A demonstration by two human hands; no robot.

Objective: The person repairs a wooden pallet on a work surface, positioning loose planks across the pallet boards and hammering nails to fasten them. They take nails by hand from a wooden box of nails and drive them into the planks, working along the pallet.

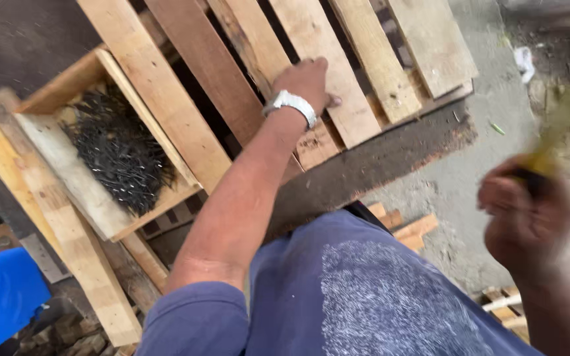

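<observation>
Head view: left hand (306, 82) at approx 12 o'clock of frame, palm down on the wooden pallet (258, 79), fingers curled over a slat (311, 46), thumb sticking out to the right. Grip pressed on the board, not wrapped round anything loose. White wristband (290, 104) on that wrist; arm runs down to approx 7 o'clock into a blue sleeve.

Right hand (526, 221) at 3 o'clock, blurred w/ motion, raised off the pallet and well apart from it. Fingers closed round a dark handle w/ a yellowish blurred part above, a tool (549, 148); can't tell what kind.

Wooden tray (77, 178) at 9 o'clock, tilted, resting beside the pallet slats, holding a heap of dark nails (120, 155). Nails well apart from both hands, nearer the left.

Blue plastic thing (1, 296) at 8 o'clock, bottom corner. Concrete floor (470, 191) under the pallet's right edge, wood offcuts (410, 231) lying on it near 4 o'clock.
</observation>
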